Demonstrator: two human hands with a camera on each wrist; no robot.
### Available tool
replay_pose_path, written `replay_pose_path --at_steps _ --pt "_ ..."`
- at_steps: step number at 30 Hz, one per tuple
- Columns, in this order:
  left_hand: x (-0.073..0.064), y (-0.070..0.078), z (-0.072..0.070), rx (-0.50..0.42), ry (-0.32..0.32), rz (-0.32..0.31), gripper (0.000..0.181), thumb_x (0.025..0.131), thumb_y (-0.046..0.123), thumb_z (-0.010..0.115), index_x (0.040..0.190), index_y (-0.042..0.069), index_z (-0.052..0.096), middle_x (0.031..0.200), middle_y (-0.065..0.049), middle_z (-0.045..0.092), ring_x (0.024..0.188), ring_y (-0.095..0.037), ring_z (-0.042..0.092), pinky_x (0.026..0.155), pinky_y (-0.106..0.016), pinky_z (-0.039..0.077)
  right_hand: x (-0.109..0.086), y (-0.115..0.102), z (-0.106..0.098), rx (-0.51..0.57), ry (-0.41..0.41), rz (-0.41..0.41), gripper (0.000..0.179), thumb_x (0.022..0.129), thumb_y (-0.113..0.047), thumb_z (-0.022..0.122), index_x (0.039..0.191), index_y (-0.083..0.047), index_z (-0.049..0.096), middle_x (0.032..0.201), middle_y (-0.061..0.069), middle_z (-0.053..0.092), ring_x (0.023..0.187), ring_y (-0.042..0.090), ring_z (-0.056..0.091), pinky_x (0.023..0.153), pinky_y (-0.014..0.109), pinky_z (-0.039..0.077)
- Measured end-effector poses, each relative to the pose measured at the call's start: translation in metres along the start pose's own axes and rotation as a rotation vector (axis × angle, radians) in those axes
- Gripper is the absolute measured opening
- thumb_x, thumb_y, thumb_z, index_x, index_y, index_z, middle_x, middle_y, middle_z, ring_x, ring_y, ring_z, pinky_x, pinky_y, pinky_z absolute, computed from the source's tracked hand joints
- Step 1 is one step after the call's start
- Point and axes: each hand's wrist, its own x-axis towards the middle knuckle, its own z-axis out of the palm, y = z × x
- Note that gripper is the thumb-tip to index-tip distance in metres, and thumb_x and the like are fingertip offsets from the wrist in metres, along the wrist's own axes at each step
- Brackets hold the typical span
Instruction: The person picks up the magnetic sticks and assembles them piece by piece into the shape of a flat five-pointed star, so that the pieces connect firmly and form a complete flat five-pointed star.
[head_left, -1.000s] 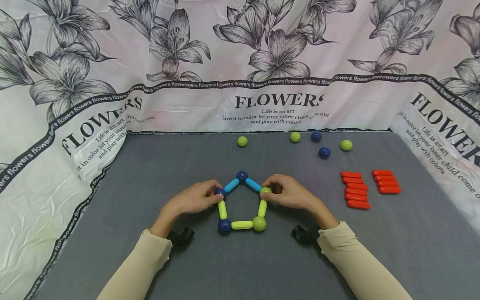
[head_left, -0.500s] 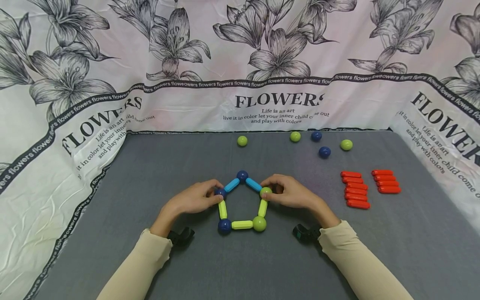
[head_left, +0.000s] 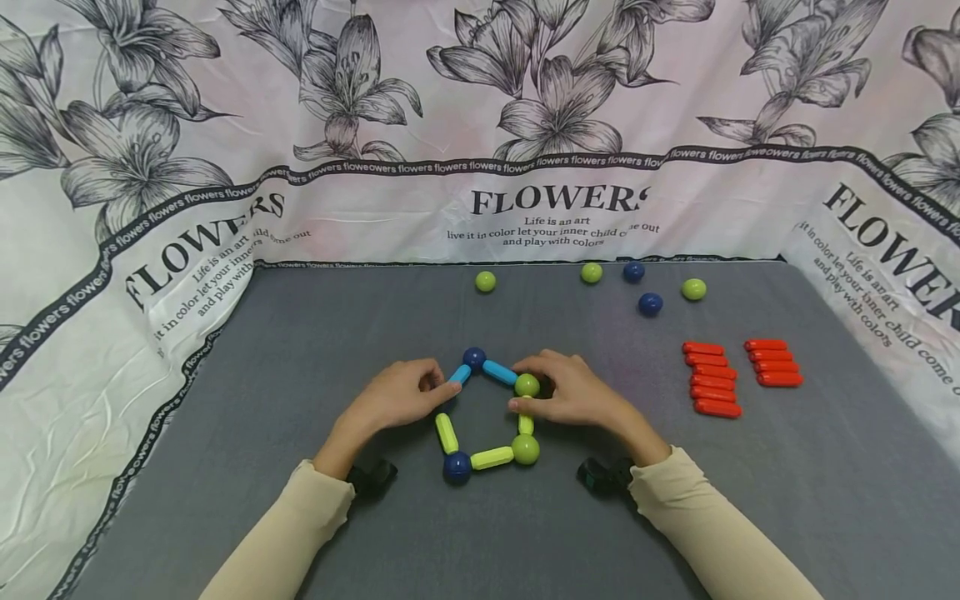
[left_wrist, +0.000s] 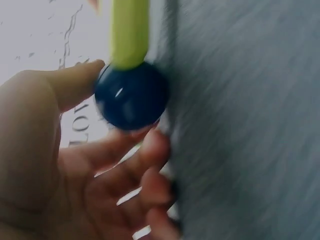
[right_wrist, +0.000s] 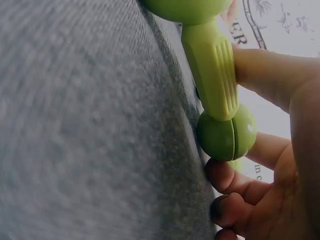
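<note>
A five-sided ring of rods and balls lies on the grey cloth in the head view. Its top blue ball (head_left: 474,359) joins two light-blue rods (head_left: 499,372). Yellow-green rods (head_left: 492,458) make the other sides, with a blue ball (head_left: 457,467) and a green ball (head_left: 526,450) at the near corners. My left hand (head_left: 397,395) pinches the left corner's blue ball (left_wrist: 132,96) between thumb and fingers; the head view mostly hides it. With my right hand (head_left: 572,390) I hold the right corner's green ball (right_wrist: 227,134), thumb against the adjoining yellow-green rod (right_wrist: 212,72).
Behind the ring lie loose green balls (head_left: 486,282) and blue balls (head_left: 650,304). Several red rods (head_left: 709,382) are lined up in two columns at the right. A flower-printed cloth (head_left: 555,217) hangs along the back.
The ring has turned slightly anticlockwise: its top ball went left, its near left ball came nearer and right. My left hand shifted right; my right thumb moved from the green ball down to the rod.
</note>
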Motion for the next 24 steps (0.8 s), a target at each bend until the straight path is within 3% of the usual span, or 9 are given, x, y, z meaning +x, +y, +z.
replay_pose_path --at_steps 4,9,19,24 --pt "0.002 0.003 0.009 0.005 0.104 -0.018 0.028 0.093 0.043 0.071 0.106 0.018 0.072 0.073 0.001 0.058 0.061 -0.014 0.051 0.058 -0.029 0.039 0.000 -0.002 0.002 0.012 0.020 0.013 0.046 0.088 -0.043 0.076 0.128 -0.020 0.071 0.099 -0.006 0.064 0.080 0.009 0.051 0.078 0.035 0.029" --pt "0.003 0.003 0.013 -0.017 0.144 -0.032 0.020 0.092 0.037 0.073 0.100 0.018 0.073 0.069 0.001 0.056 0.059 -0.014 0.050 0.056 -0.029 0.037 0.000 -0.002 0.003 0.019 0.023 0.016 0.044 0.088 -0.041 0.076 0.126 -0.019 0.072 0.096 -0.005 0.063 0.079 0.009 0.051 0.077 0.035 0.028" --pt "0.004 0.001 0.011 -0.027 0.124 -0.018 0.021 0.092 0.037 0.072 0.102 0.018 0.074 0.070 0.001 0.056 0.059 -0.014 0.050 0.057 -0.029 0.037 0.001 -0.002 0.000 0.033 0.004 0.007 0.042 0.089 -0.040 0.076 0.124 -0.018 0.072 0.092 -0.004 0.063 0.080 0.010 0.051 0.078 0.036 0.028" --pt "0.001 -0.003 0.001 -0.063 0.034 0.000 0.032 0.097 0.042 0.067 0.118 0.019 0.072 0.076 0.000 0.060 0.061 -0.014 0.051 0.058 -0.030 0.040 0.000 0.002 -0.001 0.055 -0.010 -0.015 0.039 0.091 -0.038 0.075 0.124 -0.018 0.072 0.090 -0.005 0.062 0.077 0.009 0.049 0.076 0.034 0.030"
